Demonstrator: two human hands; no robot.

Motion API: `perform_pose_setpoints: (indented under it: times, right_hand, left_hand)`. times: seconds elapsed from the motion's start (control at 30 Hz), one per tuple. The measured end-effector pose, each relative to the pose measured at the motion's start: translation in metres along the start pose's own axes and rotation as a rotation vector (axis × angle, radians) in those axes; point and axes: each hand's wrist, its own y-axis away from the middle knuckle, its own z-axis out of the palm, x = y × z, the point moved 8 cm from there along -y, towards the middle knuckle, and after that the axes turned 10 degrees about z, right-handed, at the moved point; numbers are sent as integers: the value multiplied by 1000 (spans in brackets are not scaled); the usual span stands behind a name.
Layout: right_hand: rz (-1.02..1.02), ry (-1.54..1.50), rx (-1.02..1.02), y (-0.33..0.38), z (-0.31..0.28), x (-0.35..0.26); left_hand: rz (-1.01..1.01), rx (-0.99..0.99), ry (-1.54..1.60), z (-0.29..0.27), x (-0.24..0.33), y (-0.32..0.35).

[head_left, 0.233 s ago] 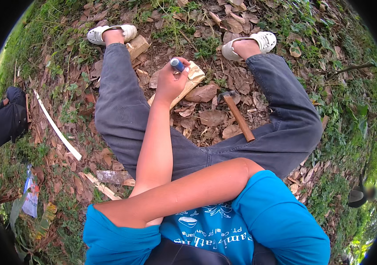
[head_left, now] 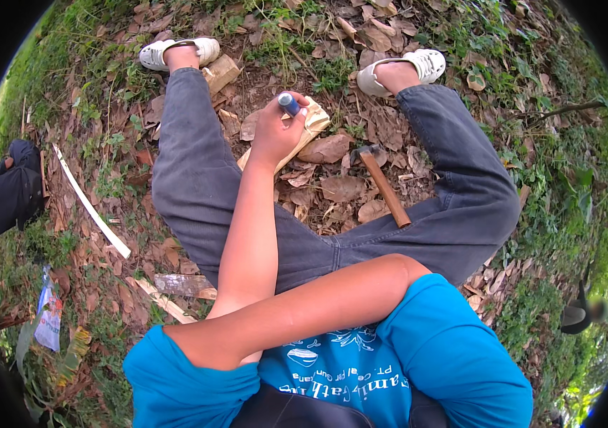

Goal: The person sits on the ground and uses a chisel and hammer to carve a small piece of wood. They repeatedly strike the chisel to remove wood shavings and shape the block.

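I sit on leaf-covered ground with my legs spread. My left hand [head_left: 274,132] reaches forward between my knees, shut on a blue-handled tool [head_left: 288,103] that stands upright. Its lower end is hidden by my fingers. Under the hand lies a pale piece of split wood [head_left: 312,120]. My right forearm crosses my chest toward the left, and its hand is hidden behind my left arm. A hammer [head_left: 384,187] with a brown wooden handle lies on the leaves by my right thigh, untouched.
A black bag [head_left: 11,189] lies at the far left, with a long white strip [head_left: 90,207] beside it. A wood block [head_left: 222,71] sits by my left foot and a flat offcut [head_left: 184,285] by my left hip. Grass and weeds ring the spot.
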Motion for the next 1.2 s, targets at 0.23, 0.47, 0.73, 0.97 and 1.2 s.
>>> perform_pose_setpoints:
  times: [0.23,0.47,0.73,0.97,1.2]
  right_hand:
    - [-30,270,51,4,-2,16]
    - [-23,383,32,-3,1,10]
    - [941,646,-299,72,-89,-22]
    - [1439,1815,946,296,-223,-253]
    - [1791,1467,1183,381,-254,-223]
  left_hand:
    - [-50,0,28,10,1,5]
    - [-19,2,26,12,0,7]
    - [-6,-88,12,27,0,6]
    - [-29,-251,-63,25,0,5]
    - [6,-130,-43,11,-4,10]
